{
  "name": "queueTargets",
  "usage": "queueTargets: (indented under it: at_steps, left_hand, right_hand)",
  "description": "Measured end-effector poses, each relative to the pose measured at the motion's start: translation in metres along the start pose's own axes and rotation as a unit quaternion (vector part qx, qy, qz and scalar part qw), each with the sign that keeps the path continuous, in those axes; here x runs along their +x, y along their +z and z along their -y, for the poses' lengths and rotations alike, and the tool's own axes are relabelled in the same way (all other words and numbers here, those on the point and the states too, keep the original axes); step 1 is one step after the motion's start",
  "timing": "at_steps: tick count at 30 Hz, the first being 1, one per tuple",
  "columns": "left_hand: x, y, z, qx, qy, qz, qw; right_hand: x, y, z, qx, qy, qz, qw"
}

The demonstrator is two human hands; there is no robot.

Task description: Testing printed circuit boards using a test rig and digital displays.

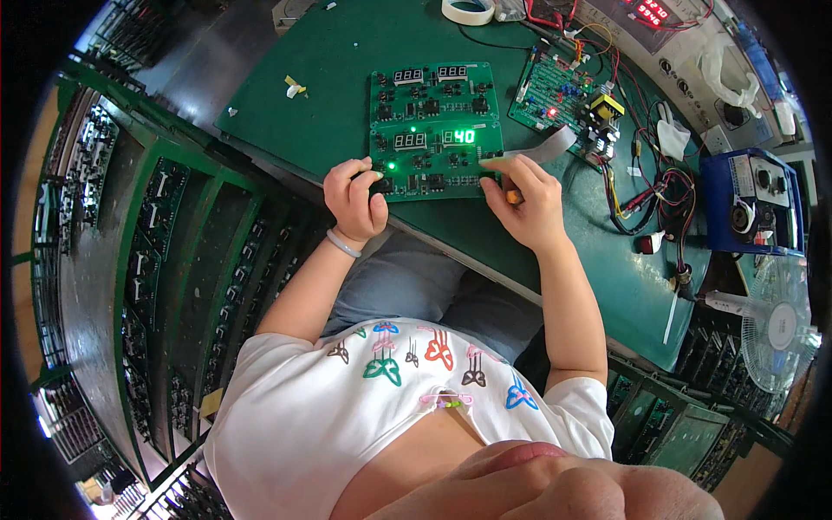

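A green circuit board panel (pixel 435 130) lies on the green table in front of me, made of two joined boards with digit displays. On its nearer half one display and two small lights glow green. My left hand (pixel 356 199) is closed at the panel's lower left corner, fingers curled against the edge. At the right edge, my right hand (pixel 530 198) has its index finger and thumb touching the board beside a grey ribbon cable (pixel 552 146). A small orange thing (pixel 514 197) sticks out from under its curled fingers; most of it is hidden.
The ribbon cable runs toward a second circuit board (pixel 559 95) with a lit red light. Tangled wires (pixel 667 186), a blue-cased device (pixel 754 201) and a white fan (pixel 780 325) are at right. A tape roll (pixel 468 10) lies at the back. Racks of boards (pixel 160 225) stand left.
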State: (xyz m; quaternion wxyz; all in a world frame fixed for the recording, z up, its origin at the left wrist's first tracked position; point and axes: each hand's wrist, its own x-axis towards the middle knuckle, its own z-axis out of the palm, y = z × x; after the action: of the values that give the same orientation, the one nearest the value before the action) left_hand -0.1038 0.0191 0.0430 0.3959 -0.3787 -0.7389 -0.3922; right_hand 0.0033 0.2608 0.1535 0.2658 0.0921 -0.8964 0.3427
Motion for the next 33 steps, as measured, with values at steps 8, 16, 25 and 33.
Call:
queueTargets:
  at_steps: [8,16,25,33]
  left_hand:
    - [0.001,0.0,-0.001,0.005,0.001,0.0,1.0]
    - [0.001,0.001,0.0,0.003,0.002,-0.003,1.0]
    - [0.001,0.001,-0.002,0.002,0.002,-0.006,1.0]
    - [0.001,0.001,-0.004,0.003,-0.003,-0.008,1.0]
  right_hand:
    - [0.0,0.0,-0.004,0.02,-0.004,-0.002,1.0]
    - [0.0,0.0,-0.002,0.003,0.027,-0.012,1.0]
    - [0.002,0.009,0.001,0.02,0.051,-0.045,0.997]
    - [0.005,0.013,0.006,0.016,0.077,-0.064,0.995]
